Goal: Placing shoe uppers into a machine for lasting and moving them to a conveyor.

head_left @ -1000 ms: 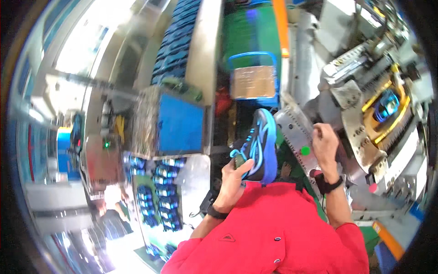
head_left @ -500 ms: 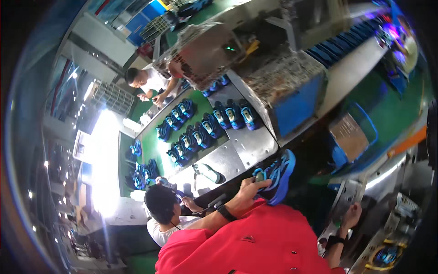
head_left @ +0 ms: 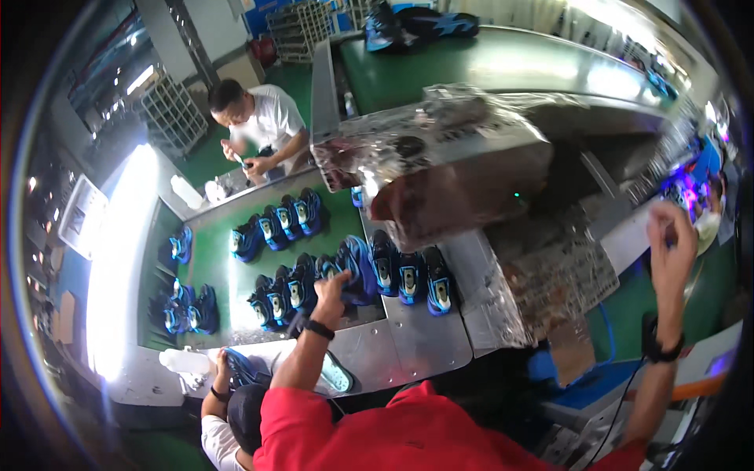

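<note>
Over the worktable, my left hand (head_left: 331, 292) is closed on a blue-and-black sports shoe (head_left: 359, 271), at the right end of a row of similar shoes (head_left: 301, 284). The fingers grip its near left side, and its lower part is close to the neighbouring shoes. Whether its sole rests on the table I cannot tell. My right hand (head_left: 673, 239) is raised at the far right with its fingers loosely bent and apart. Nothing shows in it. Three more shoes (head_left: 409, 276) stand on the metal plate just right of the held one.
A foil-wrapped machine (head_left: 463, 169) rises beyond the table's right side. One co-worker (head_left: 259, 125) in white stands across the table; another (head_left: 236, 424) is close at my left, holding a shoe. A pale green shoe-shaped piece (head_left: 336, 373) lies at the near metal edge (head_left: 424, 369).
My left hand has carried the shoe from near my body out to the row on the table. My right hand has risen from low at my side. The view has turned.
</note>
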The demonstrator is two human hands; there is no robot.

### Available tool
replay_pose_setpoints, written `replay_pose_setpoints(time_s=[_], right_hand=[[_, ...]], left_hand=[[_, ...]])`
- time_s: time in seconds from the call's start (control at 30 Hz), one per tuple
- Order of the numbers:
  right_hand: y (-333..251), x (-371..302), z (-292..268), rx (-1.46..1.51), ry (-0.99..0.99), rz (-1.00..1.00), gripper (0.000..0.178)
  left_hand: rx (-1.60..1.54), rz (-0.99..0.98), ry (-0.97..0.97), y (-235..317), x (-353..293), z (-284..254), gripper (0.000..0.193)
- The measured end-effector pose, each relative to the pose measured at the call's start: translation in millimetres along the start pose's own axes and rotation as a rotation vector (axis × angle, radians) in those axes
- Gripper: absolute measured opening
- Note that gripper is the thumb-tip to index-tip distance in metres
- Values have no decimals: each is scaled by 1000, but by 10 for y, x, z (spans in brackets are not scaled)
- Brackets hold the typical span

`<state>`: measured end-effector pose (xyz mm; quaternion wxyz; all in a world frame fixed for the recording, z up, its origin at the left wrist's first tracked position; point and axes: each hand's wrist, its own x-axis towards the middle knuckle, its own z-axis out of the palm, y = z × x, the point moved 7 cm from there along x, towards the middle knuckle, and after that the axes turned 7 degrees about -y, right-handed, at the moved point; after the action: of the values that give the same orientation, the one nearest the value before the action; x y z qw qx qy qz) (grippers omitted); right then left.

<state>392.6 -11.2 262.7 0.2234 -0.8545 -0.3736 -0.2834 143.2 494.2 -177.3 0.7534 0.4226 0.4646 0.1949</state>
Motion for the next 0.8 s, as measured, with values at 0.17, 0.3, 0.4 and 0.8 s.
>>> replay_pose_setpoints(time_s=[0.17,0.3,0.4,0.8], right_hand=[[-399,2263,1147,160,-287,-74,30],[-575,3502,2267,107,-537,-25,56],[-830,4117,3106,8,-644,-38,68],[-420,5233,3817,-95,-309,-15,69]], left_hand=[[-51,-99,82,166,1590,108,66],[51,22,283,540,2259,288,34],[296,94,249,348,3288,153,51],[492,323,-240,190,3385,1103,63]])
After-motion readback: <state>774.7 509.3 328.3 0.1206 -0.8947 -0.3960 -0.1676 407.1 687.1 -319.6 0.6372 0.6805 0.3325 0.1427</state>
